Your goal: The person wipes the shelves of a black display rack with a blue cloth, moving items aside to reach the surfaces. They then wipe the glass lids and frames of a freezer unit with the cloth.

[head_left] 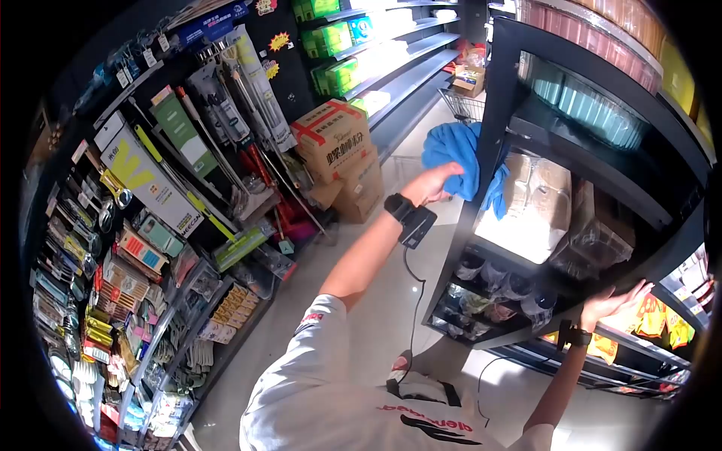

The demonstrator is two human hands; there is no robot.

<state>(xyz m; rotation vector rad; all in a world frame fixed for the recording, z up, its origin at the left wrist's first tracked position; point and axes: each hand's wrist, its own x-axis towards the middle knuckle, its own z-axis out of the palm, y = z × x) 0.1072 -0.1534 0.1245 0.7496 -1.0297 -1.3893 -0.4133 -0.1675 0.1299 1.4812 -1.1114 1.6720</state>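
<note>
My left hand [433, 183] is closed on a blue cloth [450, 149]. The bunched cloth lies against the dark upright [492, 105] of a shelf unit, and part of it shows on the upright's other side. Fingers stretched out, my right hand [611, 304] rests at the dark frame near the unit's lower right; it holds nothing. Between my hands, wrapped packs [538, 188] sit on a brightly lit shelf. Teal plastic containers [590, 105] stand on the level above.
Stacked cardboard boxes [335, 143] stand on the aisle floor. Mops and brushes hang on the left rack, beside kitchen utensils [113, 188]. Shelves with green packs [335, 75] line the back, near a wire cart [462, 105]. A black cable [423, 301] hangs from my left wrist device.
</note>
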